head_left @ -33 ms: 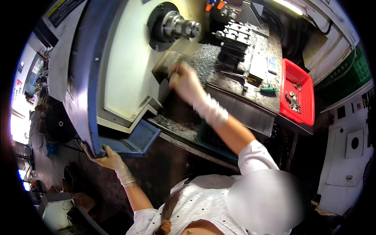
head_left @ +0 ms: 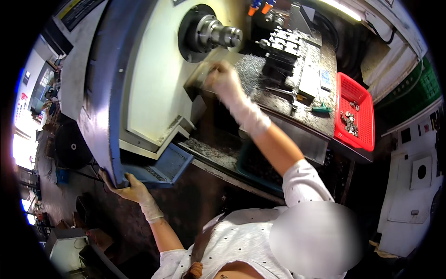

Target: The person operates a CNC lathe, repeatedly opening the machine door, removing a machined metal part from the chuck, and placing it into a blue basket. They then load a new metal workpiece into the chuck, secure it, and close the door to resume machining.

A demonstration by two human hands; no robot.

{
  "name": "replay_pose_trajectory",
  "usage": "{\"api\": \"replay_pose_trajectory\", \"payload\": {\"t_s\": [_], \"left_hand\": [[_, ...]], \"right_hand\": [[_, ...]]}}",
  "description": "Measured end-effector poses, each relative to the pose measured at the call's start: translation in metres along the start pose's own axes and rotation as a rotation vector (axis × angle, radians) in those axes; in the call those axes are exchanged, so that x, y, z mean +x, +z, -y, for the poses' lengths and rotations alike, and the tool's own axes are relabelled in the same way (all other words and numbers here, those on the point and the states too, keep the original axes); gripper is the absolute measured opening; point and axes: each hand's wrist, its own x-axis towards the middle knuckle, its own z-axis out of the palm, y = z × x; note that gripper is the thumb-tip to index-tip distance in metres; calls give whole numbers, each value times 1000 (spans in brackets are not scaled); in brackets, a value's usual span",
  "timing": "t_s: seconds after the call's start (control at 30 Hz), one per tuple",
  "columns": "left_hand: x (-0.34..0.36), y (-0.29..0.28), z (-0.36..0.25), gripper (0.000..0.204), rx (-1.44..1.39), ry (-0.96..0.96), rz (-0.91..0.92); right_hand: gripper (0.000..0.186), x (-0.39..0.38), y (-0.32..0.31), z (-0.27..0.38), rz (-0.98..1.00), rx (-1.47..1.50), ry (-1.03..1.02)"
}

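My gloved left hand (head_left: 132, 189) has its fingers wrapped round the lower corner of a blue machine panel (head_left: 98, 144). My gloved right hand (head_left: 227, 83) is below the metal spindle (head_left: 218, 36) of a lathe, apart from it. Its fingers are curled together, slightly smeared by motion. Whatever they hold, if anything, cannot be made out. Just left of these fingers is a dull metal box (head_left: 196, 81), partly blurred. Metal shavings (head_left: 252, 69) lie heaped to the right of my right hand.
A tool block (head_left: 281, 58) with several clamped holders stands on the machine bed, right of the spindle. Beyond it sits a red basket (head_left: 343, 93) with small metal parts. A green-handled tool (head_left: 321, 108) lies near the basket. A blue tray (head_left: 172, 162) juts out below the machine.
My right hand has moved slightly up toward the spindle, its fingers still curled. My left hand keeps its grip on the blue panel. The whole view has shifted a little.
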Motion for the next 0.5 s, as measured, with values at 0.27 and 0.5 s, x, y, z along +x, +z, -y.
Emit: {"api": "replay_pose_trajectory", "payload": {"t_s": [0.27,0.5], "left_hand": [[-5,-5,11,54,5,-4,-25],[-7,-10,12,50,51,9,-9]], "right_hand": [[8,157,-25,-116,-1123,59,146],[23,160,-23,-127,-836,132,-12]]}}
